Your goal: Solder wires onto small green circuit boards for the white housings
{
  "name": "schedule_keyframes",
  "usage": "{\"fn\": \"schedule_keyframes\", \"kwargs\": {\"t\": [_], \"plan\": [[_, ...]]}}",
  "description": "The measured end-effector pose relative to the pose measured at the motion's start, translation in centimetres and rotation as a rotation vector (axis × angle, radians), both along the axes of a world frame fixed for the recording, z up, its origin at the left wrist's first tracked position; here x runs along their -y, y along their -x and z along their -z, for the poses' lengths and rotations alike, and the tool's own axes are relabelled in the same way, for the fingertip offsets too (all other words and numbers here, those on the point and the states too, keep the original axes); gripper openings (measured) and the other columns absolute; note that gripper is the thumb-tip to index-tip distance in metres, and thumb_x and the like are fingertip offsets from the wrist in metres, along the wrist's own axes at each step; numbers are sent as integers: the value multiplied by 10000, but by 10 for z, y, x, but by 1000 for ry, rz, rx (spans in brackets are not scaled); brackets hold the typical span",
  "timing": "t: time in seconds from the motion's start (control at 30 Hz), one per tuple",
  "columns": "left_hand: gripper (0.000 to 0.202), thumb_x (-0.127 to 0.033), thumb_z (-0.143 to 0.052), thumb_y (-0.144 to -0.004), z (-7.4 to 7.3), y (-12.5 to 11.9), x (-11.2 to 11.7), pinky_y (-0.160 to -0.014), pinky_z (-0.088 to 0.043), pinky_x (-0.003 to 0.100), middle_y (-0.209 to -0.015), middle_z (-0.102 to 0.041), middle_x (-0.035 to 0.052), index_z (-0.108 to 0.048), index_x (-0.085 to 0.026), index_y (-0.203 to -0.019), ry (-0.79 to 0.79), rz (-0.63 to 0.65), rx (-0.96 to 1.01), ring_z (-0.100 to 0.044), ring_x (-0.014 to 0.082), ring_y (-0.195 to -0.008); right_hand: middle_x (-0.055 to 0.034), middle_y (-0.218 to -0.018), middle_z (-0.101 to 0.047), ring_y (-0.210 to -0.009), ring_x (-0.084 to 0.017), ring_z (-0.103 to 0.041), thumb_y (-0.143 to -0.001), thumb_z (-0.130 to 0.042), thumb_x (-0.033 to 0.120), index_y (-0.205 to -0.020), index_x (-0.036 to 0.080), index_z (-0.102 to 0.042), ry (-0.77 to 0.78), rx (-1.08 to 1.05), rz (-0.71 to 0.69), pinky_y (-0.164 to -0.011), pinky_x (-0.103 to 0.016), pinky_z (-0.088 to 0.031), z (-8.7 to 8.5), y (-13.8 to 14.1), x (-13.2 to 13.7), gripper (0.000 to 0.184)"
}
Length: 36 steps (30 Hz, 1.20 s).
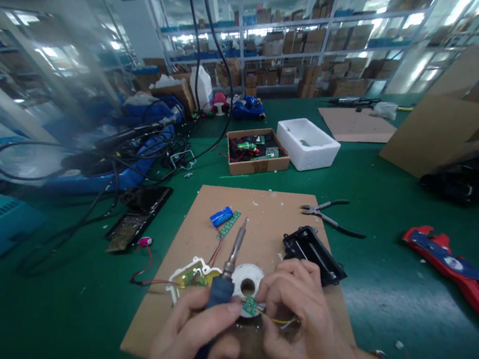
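Observation:
My left hand [195, 335] is closed around the dark blue handle of a soldering iron [221, 289], whose metal tip points up and away from me. Its thumb reaches to the edge of a small green circuit board [250, 306]. At the board's other side my right hand [305, 315] pinches thin wires; a yellow wire [280, 321] runs beneath its fingers. Behind the board lies a white ring-shaped part [248, 275]. Left of it, a white-framed casing [194, 276] holds a circuit board with a red and black lead. The soldering iron partly covers this casing.
A cardboard sheet [189, 226] lies under the work, bearing a blue battery [221, 216] and a black housing [313, 254]. Cutting pliers [327, 216] rest across its edge. Beyond are a parts box [259, 164] and a white foam box [308, 144]. A red-blue tool [453, 263] lies right.

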<state>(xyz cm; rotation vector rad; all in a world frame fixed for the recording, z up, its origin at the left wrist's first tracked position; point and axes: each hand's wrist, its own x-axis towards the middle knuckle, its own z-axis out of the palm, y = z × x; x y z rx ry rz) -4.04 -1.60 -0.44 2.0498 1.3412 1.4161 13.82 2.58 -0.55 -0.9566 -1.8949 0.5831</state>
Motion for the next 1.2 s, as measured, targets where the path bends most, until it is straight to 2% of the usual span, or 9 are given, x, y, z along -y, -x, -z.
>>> {"fn": "schedule_keyframes", "kwargs": {"t": [0.1,0.2,0.3,0.43,0.57,0.7,0.8,1.0,1.2], "plan": [[312,-63,-616,-805,-1,-16,-12,-951,-407,302,-974,-627,-1,-614,-280,-1029,-62,-32,-81,-606,151,-959,52,-742,-607,-756,-157,-511,-582,-538,5,-696,191,-425,4,10,-17,-749,-354,-285,-1,-1,0,245],[309,-14,-601,-794,1,-19,-17,-995,-390,324,-991,-602,21,-617,-234,-1009,-98,-33,-140,-604,143,-954,52,-744,-606,-761,-159,-502,-604,-540,24,-721,196,-436,-2,5,-50,-757,-355,-290,-2,-4,1,233],[320,-9,-596,-782,2,-13,-18,-969,-423,296,-1001,-591,36,-602,-211,-1031,-110,0,-191,-602,144,-975,21,-837,-612,-817,-179,-499,-605,-530,55,-791,198,-463,-3,-12,-109,-781,-368,-316,-5,-11,1,245],[356,-4,-602,-754,4,-6,-16,-854,-489,216,-990,-583,53,-580,-181,-1062,-129,38,-271,-618,132,-950,-12,-889,-605,-858,-189,-500,-644,-504,47,-796,193,-469,-31,-37,-131,-790,-370,-350,-9,-20,0,214],[339,-6,-602,-765,5,-12,-12,-820,-493,198,-1007,-604,48,-588,-190,-1049,-108,-21,-208,-625,121,-926,-1,-841,-627,-806,-158,-527,-772,-531,40,-798,189,-521,-61,-35,-148,-809,-360,-355,-11,-24,-4,152],[333,-14,-602,-786,6,-22,-9,-814,-480,215,-1032,-600,36,-604,-217,-1050,-58,-99,-113,-611,121,-935,26,-770,-638,-767,-144,-518,-858,-586,115,-817,197,-577,-97,-25,-153,-782,-332,-336,-13,-25,-5,93],[328,-2,-598,-785,6,-25,-9,-823,-472,223,-1013,-598,37,-607,-199,-1047,-71,-102,-102,-599,127,-950,43,-711,-629,-753,-147,-504,-881,-580,148,-800,208,-584,-135,23,-139,-765,-326,-305,-11,-22,-3,101],[321,2,-601,-783,5,-26,-9,-835,-473,234,-977,-612,43,-612,-184,-1044,-103,-103,-110,-598,139,-955,-9,-758,-584,-751,-161,-482,-868,-489,102,-796,179,-577,-39,115,-71,-728,-321,-304,-7,-14,2,137],[344,8,-592,-785,4,-25,-8,-843,-473,209,-1022,-608,44,-608,-192,-1064,-83,-86,-108,-603,126,-972,14,-716,-621,-704,-144,-508,-846,-556,102,-791,195,-612,-74,112,-81,-714,-314,-310,-11,-14,-1,122]]}}
